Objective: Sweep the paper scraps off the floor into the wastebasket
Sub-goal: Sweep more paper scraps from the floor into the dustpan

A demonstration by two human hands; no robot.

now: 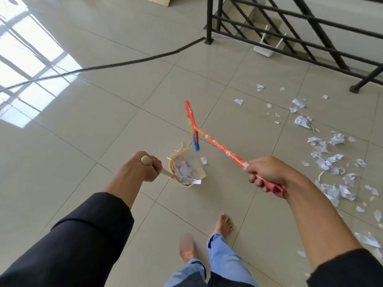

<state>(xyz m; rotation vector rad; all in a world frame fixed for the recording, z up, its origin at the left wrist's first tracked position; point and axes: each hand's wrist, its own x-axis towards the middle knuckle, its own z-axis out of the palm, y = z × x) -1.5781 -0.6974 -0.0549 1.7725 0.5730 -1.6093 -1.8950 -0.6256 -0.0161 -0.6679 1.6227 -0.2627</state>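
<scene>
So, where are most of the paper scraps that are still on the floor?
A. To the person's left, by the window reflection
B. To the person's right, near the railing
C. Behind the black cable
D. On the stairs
B: the loose paper scraps lie spread over the tiles at the right, below the black railing, and only a few sit near the dustpan.

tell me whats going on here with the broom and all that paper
A person is sweeping torn paper. The right hand grips the orange-handled broom, its bristles beside the cream plastic dustpan. The left hand holds the dustpan's handle. The pan already holds a pile of scraps, but many white paper scraps remain on the tiled floor to the right.
</scene>
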